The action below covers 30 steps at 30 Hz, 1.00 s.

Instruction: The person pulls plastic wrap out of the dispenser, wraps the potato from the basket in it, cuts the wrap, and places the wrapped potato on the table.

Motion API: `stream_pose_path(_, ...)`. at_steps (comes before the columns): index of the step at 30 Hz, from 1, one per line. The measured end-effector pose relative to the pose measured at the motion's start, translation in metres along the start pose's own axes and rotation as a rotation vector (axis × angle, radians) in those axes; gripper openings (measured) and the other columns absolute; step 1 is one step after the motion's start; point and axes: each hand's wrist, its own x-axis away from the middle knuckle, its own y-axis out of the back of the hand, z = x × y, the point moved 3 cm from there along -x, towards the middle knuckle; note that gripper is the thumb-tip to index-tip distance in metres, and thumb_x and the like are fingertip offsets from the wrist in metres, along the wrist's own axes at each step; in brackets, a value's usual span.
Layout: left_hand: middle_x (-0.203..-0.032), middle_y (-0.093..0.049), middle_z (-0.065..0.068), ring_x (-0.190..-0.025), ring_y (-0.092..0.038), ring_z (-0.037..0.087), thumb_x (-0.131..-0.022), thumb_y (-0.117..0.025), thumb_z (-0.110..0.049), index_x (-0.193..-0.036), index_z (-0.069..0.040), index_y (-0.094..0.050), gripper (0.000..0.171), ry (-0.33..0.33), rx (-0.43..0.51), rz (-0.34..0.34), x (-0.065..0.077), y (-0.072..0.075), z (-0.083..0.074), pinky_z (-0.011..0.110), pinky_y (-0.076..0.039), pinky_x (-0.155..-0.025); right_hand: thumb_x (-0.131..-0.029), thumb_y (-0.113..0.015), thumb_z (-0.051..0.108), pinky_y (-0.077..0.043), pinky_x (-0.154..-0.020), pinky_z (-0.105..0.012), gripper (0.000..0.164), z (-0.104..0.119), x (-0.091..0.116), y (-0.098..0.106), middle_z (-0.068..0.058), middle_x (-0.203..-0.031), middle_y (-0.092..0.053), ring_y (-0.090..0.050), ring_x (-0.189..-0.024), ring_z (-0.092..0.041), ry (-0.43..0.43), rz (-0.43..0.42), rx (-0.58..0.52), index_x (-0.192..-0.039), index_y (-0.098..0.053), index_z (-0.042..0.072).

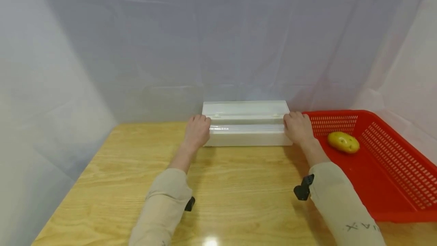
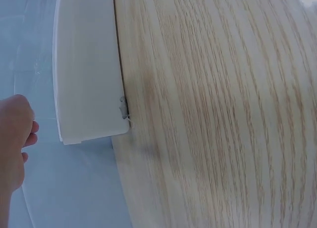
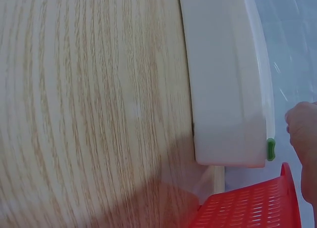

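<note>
A white cling film dispenser [image 1: 247, 140] stands at the far edge of the wooden table, its lid [image 1: 246, 108] raised at the back. Clear cling film [image 1: 246, 128] shows shiny along its top. At the dispenser's left end, my left hand [image 1: 197, 130] pinches the film with curled fingers. My right hand [image 1: 297, 127] pinches the film's other side at the right end. In the left wrist view, a see-through sheet of film [image 2: 45, 121] spans from the dispenser's edge to that hand. A small green piece [image 3: 270, 149] sits on the dispenser's end in the right wrist view.
To the right is a red plastic basket [image 1: 372, 185] with slotted walls, close beside my right forearm. One yellow potato [image 1: 343, 142] lies inside it. Pale sheeting [image 1: 239, 41] hangs directly behind the dispenser and along both sides. Wood-grain tabletop [image 1: 239, 193] lies between my forearms.
</note>
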Motion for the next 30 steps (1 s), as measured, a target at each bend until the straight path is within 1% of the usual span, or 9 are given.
stream_pose_path(7,-0.077,-0.06,0.011,-0.075,-0.057,0.028,-0.075,-0.06,-0.001,-0.078,-0.002,-0.06,0.003,0.013,-0.017,-0.039,0.0,0.009,0.0,0.04,-0.044,-0.072,-0.087,-0.052,0.008,-0.04,-0.071,-0.052,0.012,0.002,-0.001,0.007,-0.019,-0.084,-0.059,-0.052,-0.085,-0.039,-0.011,0.0,0.002,-0.081,-0.058,-0.001)
stream_pose_path(10,-0.076,-0.06,0.011,-0.075,-0.057,0.028,-0.076,-0.058,0.0,-0.078,-0.002,-0.06,0.003,0.01,-0.017,-0.047,0.0,0.012,0.0,0.04,-0.045,-0.072,-0.087,-0.052,0.008,-0.04,-0.071,-0.052,0.012,0.002,-0.001,0.01,-0.019,-0.087,-0.06,-0.052,-0.087,-0.039,-0.013,0.001,0.004,-0.082,-0.058,-0.001)
stream_pose_path(13,-0.075,-0.06,0.011,-0.074,-0.057,0.028,-0.077,-0.056,0.001,-0.078,-0.002,-0.061,0.005,0.009,-0.01,-0.042,-0.001,0.015,0.001,0.04,-0.046,-0.072,-0.086,-0.052,0.006,-0.04,-0.072,-0.052,0.011,0.002,0.0,0.014,-0.02,-0.089,-0.06,-0.052,-0.088,-0.04,-0.014,-0.001,0.003,-0.082,-0.058,-0.001)
stream_pose_path(15,-0.075,-0.06,0.01,-0.075,-0.057,0.027,-0.078,-0.055,0.002,-0.079,-0.002,-0.061,0.007,0.013,-0.004,-0.028,-0.001,0.016,0.002,0.04,-0.046,-0.073,-0.086,-0.051,0.005,-0.04,-0.076,-0.052,0.011,0.002,0.0,0.016,-0.02,-0.09,-0.06,-0.051,-0.089,-0.04,-0.012,-0.003,0.003,-0.082,-0.058,-0.002)
stream_pose_path(16,-0.075,-0.06,0.01,-0.075,-0.057,0.027,-0.078,-0.055,0.001,-0.08,-0.002,-0.061,0.007,0.016,-0.003,-0.026,-0.002,0.016,0.003,0.04,-0.046,-0.073,-0.085,-0.051,0.005,-0.04,-0.076,-0.052,0.01,0.002,0.0,0.018,-0.02,-0.09,-0.06,-0.051,-0.088,-0.039,-0.004,-0.016,0.009,-0.081,-0.057,-0.001)
stream_pose_path(20,-0.075,-0.06,0.01,-0.076,-0.056,0.028,-0.079,-0.055,0.001,-0.081,-0.002,-0.062,0.008,0.031,-0.002,-0.03,-0.003,0.017,0.005,0.041,-0.045,-0.074,-0.085,-0.051,0.005,-0.039,-0.079,-0.052,0.01,0.003,0.001,0.023,-0.02,-0.09,-0.06,-0.051,-0.088,-0.04,0.006,-0.041,0.004,-0.082,-0.058,-0.002)
stream_pose_path(22,-0.075,-0.06,0.01,-0.075,-0.056,0.028,-0.079,-0.055,0.0,-0.081,-0.002,-0.062,0.008,0.032,-0.005,-0.035,-0.002,0.019,0.005,0.041,-0.045,-0.074,-0.086,-0.052,0.006,-0.039,-0.077,-0.052,0.01,0.003,0.001,0.023,-0.02,-0.091,-0.06,-0.05,-0.089,-0.04,0.009,-0.056,0.0,-0.082,-0.058,-0.002)
stream_pose_path(26,-0.072,-0.058,0.009,-0.073,-0.056,0.027,-0.08,-0.054,0.0,-0.077,-0.003,-0.06,0.007,0.031,-0.007,-0.039,-0.001,0.021,0.004,0.041,-0.044,-0.073,-0.088,-0.052,0.007,-0.039,-0.078,-0.052,0.012,0.0,0.002,0.023,-0.019,-0.092,-0.061,-0.05,-0.092,-0.039,0.002,-0.055,-0.01,-0.084,-0.059,-0.002)
stream_pose_path(30,-0.07,-0.056,0.008,-0.071,-0.055,0.026,-0.08,-0.054,0.0,-0.075,-0.003,-0.058,0.007,0.031,0.001,-0.049,0.001,0.023,0.004,0.04,-0.044,-0.071,-0.088,-0.053,0.008,-0.039,-0.079,-0.052,0.012,0.0,0.004,0.027,-0.019,-0.092,-0.061,-0.051,-0.092,-0.038,0.0,-0.057,-0.005,-0.084,-0.06,-0.001)
